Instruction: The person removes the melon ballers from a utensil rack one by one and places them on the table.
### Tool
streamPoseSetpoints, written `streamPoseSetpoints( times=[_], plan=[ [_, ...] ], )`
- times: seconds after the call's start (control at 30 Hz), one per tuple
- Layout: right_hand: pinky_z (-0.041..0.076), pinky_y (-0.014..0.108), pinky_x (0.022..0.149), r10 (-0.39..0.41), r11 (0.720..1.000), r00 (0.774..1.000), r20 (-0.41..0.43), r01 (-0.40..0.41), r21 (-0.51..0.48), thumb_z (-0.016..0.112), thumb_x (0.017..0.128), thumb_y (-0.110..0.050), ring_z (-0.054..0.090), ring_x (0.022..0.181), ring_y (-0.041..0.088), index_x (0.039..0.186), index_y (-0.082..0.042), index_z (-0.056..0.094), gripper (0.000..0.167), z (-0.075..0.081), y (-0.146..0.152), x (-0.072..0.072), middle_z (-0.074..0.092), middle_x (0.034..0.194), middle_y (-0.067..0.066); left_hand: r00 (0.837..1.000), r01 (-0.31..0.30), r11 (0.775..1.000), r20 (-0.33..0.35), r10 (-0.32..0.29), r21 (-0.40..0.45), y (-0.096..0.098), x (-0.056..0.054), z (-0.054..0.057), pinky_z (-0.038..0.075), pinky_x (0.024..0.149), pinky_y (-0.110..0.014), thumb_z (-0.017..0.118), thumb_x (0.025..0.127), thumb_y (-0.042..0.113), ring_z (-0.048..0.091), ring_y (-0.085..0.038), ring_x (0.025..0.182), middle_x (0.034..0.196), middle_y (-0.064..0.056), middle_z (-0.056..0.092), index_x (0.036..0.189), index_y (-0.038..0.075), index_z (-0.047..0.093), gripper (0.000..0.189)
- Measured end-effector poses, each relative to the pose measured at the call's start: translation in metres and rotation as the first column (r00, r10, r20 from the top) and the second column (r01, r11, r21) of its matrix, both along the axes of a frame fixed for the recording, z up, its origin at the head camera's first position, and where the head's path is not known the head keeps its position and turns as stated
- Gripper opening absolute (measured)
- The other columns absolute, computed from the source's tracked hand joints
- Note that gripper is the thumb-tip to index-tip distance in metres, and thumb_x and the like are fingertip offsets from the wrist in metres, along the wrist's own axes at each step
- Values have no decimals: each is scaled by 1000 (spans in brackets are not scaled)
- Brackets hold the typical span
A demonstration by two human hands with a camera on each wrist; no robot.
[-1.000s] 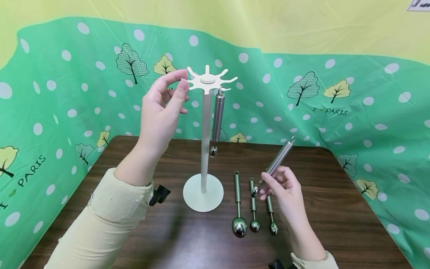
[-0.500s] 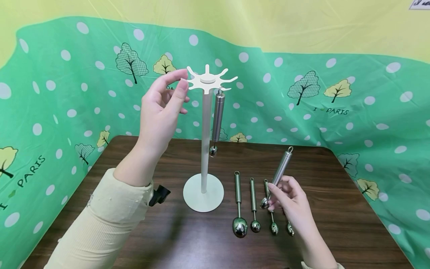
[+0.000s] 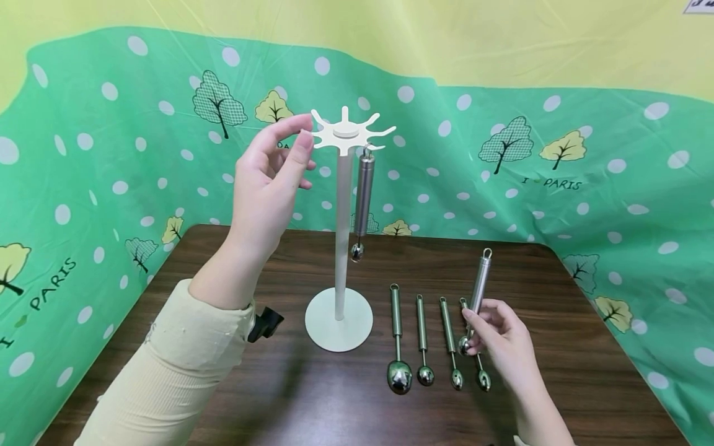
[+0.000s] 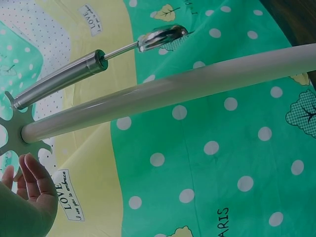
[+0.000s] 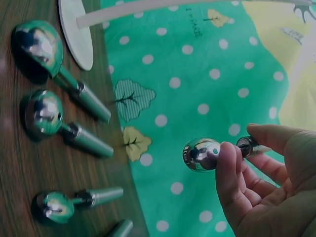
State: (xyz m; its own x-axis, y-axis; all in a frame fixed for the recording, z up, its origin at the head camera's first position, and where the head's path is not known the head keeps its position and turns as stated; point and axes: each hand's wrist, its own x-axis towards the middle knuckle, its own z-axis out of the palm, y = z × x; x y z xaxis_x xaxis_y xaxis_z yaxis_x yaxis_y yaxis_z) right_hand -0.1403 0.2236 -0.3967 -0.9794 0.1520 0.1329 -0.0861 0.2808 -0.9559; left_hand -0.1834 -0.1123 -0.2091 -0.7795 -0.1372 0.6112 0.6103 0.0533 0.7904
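My right hand [image 3: 502, 337] pinches a steel melon baller [image 3: 481, 279] near its scoop, between thumb and fingers, with the looped handle end pointing up. In the right wrist view, its round scoop [image 5: 201, 154] has a small hole. At the top of a white stand [image 3: 343, 235], my left hand [image 3: 264, 179] holds the tip of a prong with thumb and index finger. Another melon baller [image 3: 364, 195] hangs by its loop from a prong on the stand's right side, scoop down; the left wrist view shows this hanging melon baller [image 4: 64, 76] beside the pole.
Several more melon ballers lie in a row on the dark wooden table [image 3: 251, 384], right of the stand's round base [image 3: 329, 337]; the leftmost melon baller [image 3: 399, 375] has the largest scoop. A green and yellow patterned cloth [image 3: 435, 136] surrounds the table behind.
My right hand has moved right and down with its melon baller, which now stands more upright, over the rightmost one in the row. My left hand has stayed at the prong.
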Motion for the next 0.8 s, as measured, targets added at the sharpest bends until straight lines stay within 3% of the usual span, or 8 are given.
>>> streamPoseSetpoints(
  times=[0.1,0.23,0.47,0.8],
  plan=[
    [56,31,47,-23,999,999,31,22,47,66,95,-10,59,48,11,103,-12,59,11,-2,6,-1,63,70,-5,1000,-4,1000,-2,4,-3,0,0,0,52,68,-26,58,100,20,59,-19,83,118,0,63,129,8,62,31],
    [57,31,49,-43,993,996,74,34,114,65,96,-16,60,49,11,111,-3,54,22,-6,15,-2,61,71,-10,1000,-6,1000,-1,6,-4,0,0,0,53,68,-26,58,100,20,59,-20,84,119,0,63,129,8,62,32],
    [57,31,50,-74,990,990,124,58,127,67,95,-22,59,50,11,107,-6,56,23,-12,27,-1,60,69,-12,1000,-5,1000,-6,5,-2,0,0,0,52,68,-25,58,100,20,59,-19,82,119,2,63,129,7,62,32],
    [57,29,51,-120,974,980,159,85,211,67,96,-28,59,52,9,118,0,54,38,-20,41,-3,60,71,-16,1000,2,1000,-2,-2,1,0,0,0,52,68,-25,58,100,20,59,-18,82,117,2,63,128,7,62,31]
  ],
)
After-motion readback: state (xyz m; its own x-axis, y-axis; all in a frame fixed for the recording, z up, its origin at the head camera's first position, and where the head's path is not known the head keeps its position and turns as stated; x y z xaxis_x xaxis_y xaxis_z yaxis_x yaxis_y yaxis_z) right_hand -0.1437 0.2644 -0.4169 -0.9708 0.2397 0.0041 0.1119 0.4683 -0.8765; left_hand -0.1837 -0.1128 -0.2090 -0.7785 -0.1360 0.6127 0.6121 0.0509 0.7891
